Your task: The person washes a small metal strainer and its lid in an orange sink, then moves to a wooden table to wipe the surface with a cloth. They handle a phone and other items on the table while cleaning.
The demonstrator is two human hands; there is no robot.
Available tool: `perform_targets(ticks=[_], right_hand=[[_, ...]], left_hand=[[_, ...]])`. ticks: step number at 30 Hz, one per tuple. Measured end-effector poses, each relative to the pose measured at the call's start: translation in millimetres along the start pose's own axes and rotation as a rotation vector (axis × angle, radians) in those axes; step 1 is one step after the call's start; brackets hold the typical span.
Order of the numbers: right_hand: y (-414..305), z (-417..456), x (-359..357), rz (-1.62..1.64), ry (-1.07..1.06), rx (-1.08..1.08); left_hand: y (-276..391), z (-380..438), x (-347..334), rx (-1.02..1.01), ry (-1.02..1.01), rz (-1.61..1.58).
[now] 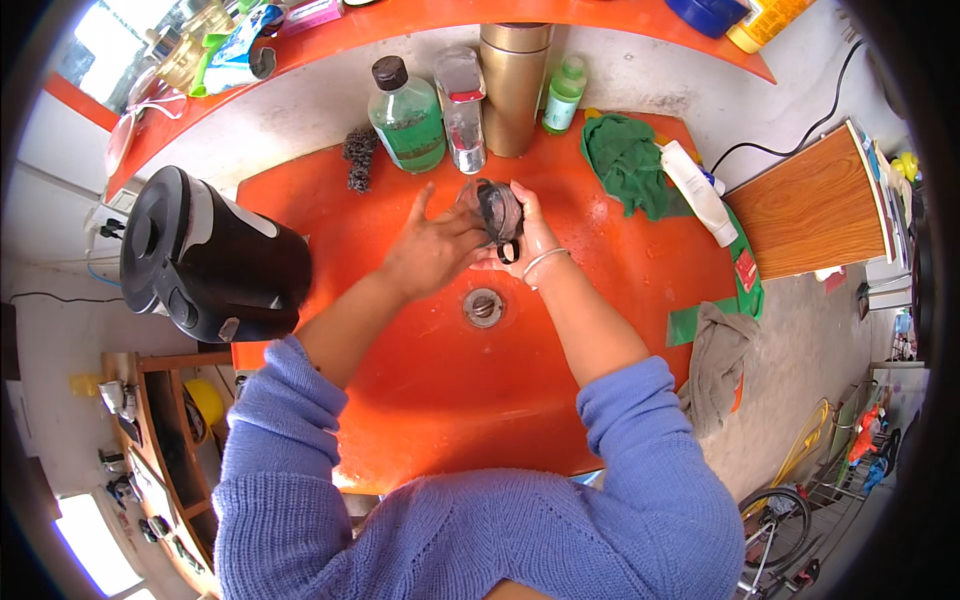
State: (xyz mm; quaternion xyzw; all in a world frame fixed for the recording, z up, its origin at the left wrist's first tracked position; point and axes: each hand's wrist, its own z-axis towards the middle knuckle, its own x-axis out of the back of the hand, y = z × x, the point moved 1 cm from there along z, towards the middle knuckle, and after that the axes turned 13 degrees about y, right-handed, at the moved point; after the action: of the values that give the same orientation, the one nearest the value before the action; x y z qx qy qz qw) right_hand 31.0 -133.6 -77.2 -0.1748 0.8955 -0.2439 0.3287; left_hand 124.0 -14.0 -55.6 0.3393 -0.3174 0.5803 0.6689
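Observation:
Over the orange sink basin (420, 375), above its metal drain (484, 308), my right hand (529, 232) holds a small clear cup-like container (499, 210) with a dark ring-shaped part at its lower end. My left hand (442, 247) is against the container's left side, fingers spread, some of them partly hidden by it; whether they grip it I cannot tell. The metal faucet (465, 112) stands just beyond the container, its spout pointing at my hands. A bangle sits on my right wrist.
Along the back edge stand a green liquid bottle (409, 120), a gold flask (514, 90) and a small green bottle (564, 97). A black electric kettle (225, 262) is at left. Green cloth (622, 157), a white tube (697, 191) and a grey cloth (720, 360) lie right.

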Motion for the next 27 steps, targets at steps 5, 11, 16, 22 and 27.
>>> perform_targets(ticks=[5, 11, 16, 22, 27], right_hand=[[-6, 6, 5, 0.017, -0.012, -0.068], [6, 20, 13, 0.345, -0.163, 0.161], [0, 19, 31, 0.350, -0.098, 0.028], [-6, 8, 26, 0.204, -0.209, -0.144], [9, 8, 7, 0.368, -0.257, 0.062]], left_hand=[[3, 10, -5, 0.093, -0.167, 0.009], [36, 19, -39, 1.220, 0.393, -0.954], [34, 9, -18, 0.426, -0.107, -0.276], [-7, 4, 0, -0.190, -0.137, 0.119], [29, 24, -19, 0.665, -0.042, -0.302]])
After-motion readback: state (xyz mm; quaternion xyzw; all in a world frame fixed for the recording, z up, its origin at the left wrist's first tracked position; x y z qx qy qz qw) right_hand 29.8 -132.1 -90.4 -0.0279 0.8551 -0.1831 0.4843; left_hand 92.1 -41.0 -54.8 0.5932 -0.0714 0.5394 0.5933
